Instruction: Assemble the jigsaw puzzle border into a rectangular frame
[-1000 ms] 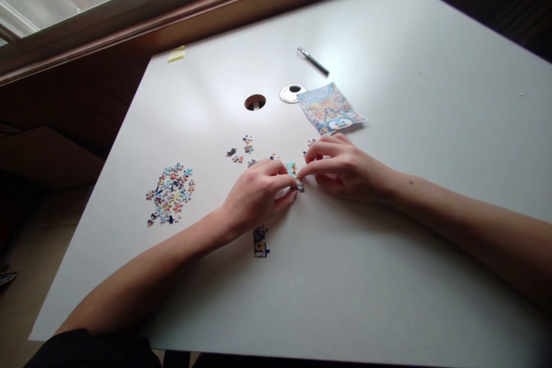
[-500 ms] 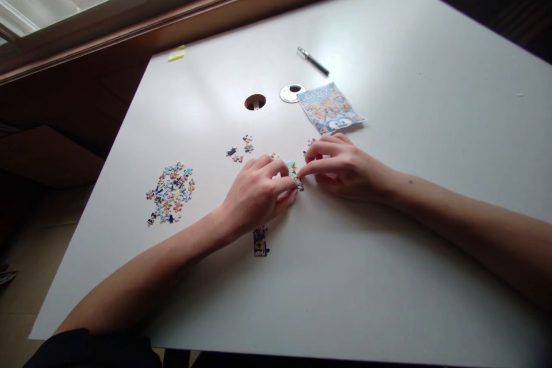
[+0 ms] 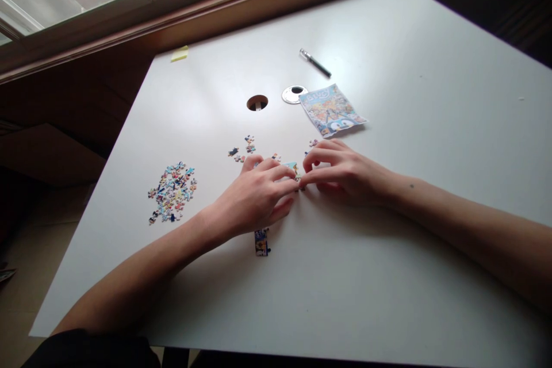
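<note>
My left hand (image 3: 263,192) reaches over a partly joined jigsaw puzzle (image 3: 294,168), fingers bent and closed on its near side, covering much of it. From the other side my right hand (image 3: 334,168) meets it, its curled fingers pinching at the puzzle's right edge. The two sets of fingertips almost touch, and the piece between them is mostly hidden. Below my left hand lies a small joined puzzle section (image 3: 261,243), partly covered by it. Loose puzzle pieces (image 3: 313,143) lie just beyond my right hand.
A pile of jigsaw pieces (image 3: 173,192) lies on the left of the white table (image 3: 366,287). Several more pieces (image 3: 249,148) are beyond my left hand. Farther back are a picture sheet (image 3: 332,109), a pen (image 3: 315,63), a round cover (image 3: 293,95), a cable hole (image 3: 257,103) and a yellow note (image 3: 179,53).
My left hand has flattened slightly and its fingers have shifted over the puzzle, hiding more of the near piece. My right hand stays almost in place. The view has shifted slightly.
</note>
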Motion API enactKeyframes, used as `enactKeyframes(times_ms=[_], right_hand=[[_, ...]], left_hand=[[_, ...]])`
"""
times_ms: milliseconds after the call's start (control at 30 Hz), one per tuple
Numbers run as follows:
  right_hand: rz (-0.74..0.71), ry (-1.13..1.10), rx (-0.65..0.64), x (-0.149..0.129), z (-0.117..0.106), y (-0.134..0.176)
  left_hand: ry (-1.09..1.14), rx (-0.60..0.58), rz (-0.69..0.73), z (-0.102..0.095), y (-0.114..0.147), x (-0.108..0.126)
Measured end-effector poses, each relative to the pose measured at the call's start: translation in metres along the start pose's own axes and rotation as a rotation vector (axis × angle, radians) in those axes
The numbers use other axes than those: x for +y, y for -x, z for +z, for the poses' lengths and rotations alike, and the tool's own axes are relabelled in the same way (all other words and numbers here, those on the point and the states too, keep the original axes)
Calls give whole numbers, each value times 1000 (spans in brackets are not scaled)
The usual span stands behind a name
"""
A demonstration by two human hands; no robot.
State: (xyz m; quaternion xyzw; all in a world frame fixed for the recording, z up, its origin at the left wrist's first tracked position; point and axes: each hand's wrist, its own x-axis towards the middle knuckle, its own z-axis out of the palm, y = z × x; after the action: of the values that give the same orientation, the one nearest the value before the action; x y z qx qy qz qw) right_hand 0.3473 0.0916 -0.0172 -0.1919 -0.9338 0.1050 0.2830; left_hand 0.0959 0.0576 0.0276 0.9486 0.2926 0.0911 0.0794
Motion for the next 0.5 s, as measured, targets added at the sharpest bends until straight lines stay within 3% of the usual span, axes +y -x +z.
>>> enactKeyframes(times_ms=[500], right_hand=[[29,-61,-7,-1,0,-1]], left_hand=[[38,8,-12,1,1,-2]])
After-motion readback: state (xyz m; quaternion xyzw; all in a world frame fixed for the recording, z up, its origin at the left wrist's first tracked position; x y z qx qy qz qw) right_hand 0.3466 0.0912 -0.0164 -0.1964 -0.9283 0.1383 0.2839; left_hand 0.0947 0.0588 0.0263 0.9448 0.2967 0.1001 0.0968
